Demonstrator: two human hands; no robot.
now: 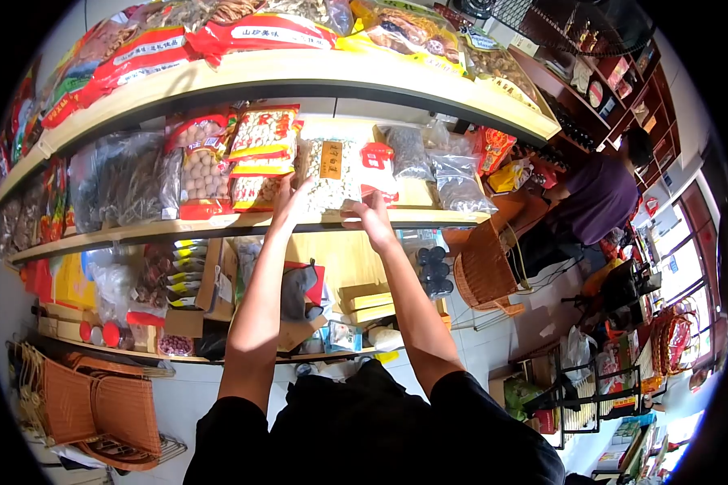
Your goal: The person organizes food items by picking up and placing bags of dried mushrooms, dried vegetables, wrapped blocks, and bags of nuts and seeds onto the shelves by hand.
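Observation:
A clear bag of pale lotus seeds [325,179] with an orange-brown label stands at the front of the middle shelf, between my two hands. My left hand [289,204] grips its left edge, thumb toward the front and fingers partly hidden behind it. At the lower right corner, my right hand [369,218] holds the bag with bent fingers. Left of it are red and yellow bags of white pieces [264,133], stacked one over another. Just right of it sits a red and white packet [378,171], close to my right fingertips.
Large dried-goods bags [263,34] line the upper shelf [315,71] overhead. Dark bags [125,182] fill the middle shelf's left end. Below lie boxes [217,279] and packets. A wicker chair [485,267] and a seated person [598,198] are at right; another chair [97,404] is lower left.

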